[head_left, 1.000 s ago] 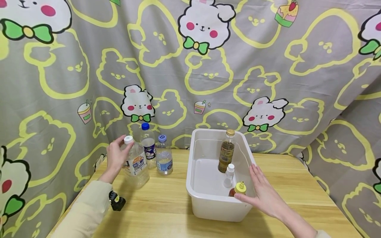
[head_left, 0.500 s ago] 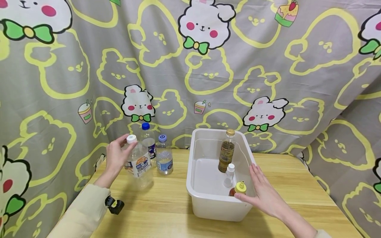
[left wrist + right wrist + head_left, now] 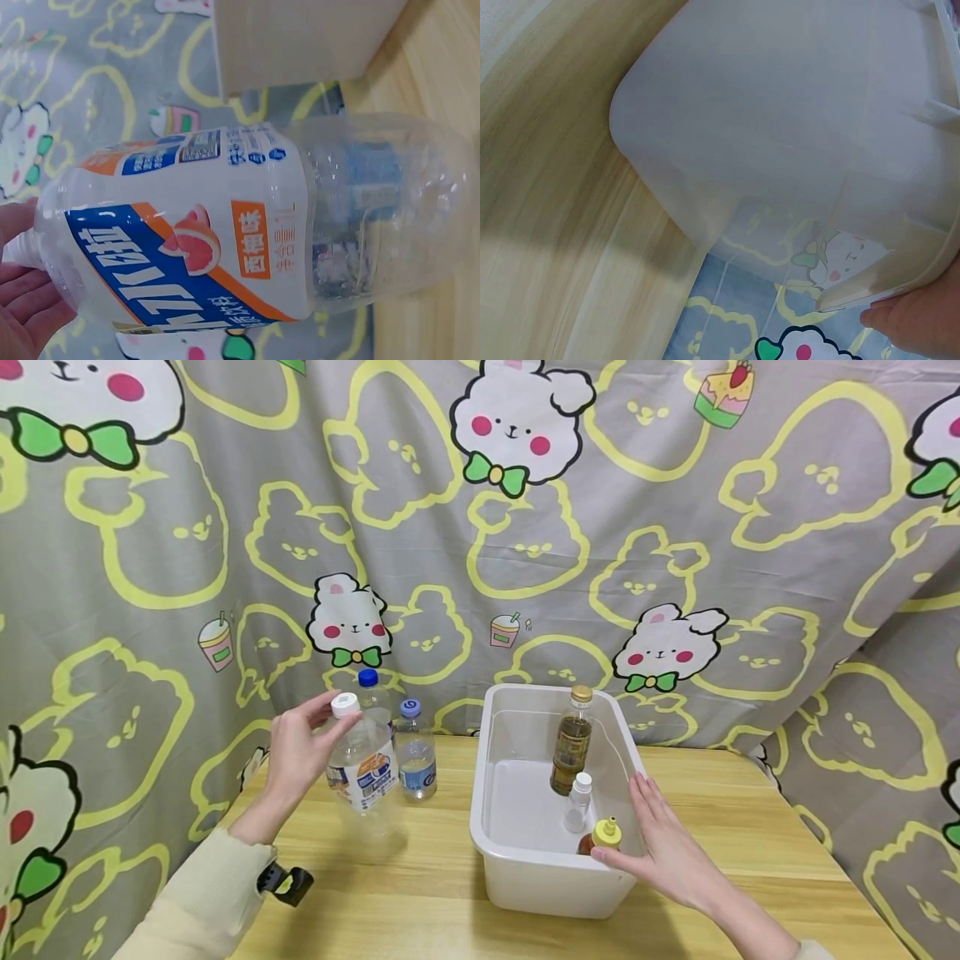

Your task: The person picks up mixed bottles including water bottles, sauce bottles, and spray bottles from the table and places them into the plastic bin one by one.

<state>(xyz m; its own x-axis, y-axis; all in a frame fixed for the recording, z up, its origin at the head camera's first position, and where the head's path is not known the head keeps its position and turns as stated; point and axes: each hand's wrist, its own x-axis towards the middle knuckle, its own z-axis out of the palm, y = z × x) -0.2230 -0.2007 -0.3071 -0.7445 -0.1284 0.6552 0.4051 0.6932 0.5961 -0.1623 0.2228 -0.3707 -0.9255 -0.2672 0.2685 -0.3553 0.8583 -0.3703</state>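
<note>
My left hand (image 3: 300, 747) pinches the white-capped neck of a large clear plastic drink bottle (image 3: 366, 777), which hangs nearly upright left of the bin. Its white, blue and orange label with grapefruit slices fills the left wrist view, where the left hand (image 3: 30, 311) curls at the neck. My right hand (image 3: 667, 852) rests with straight fingers along the right rim of a white plastic bin (image 3: 555, 885), thumb over its near corner. In the right wrist view only part of the right hand (image 3: 922, 319) shows, at the rim of the bin (image 3: 765, 127).
Behind the held bottle stand a blue-capped bottle (image 3: 368, 679), partly hidden, and a smaller bottle (image 3: 417, 772) with a blue label. Inside the bin are a brown bottle (image 3: 572, 743), a small white-capped bottle (image 3: 577, 802) and a yellow-capped squeeze bottle (image 3: 606, 833). A patterned curtain (image 3: 420, 543) backs the table.
My left hand has carried the large drink bottle to the right and toward me, so it covers more of the blue-capped bottle. The right hand and the bin have stayed in place.
</note>
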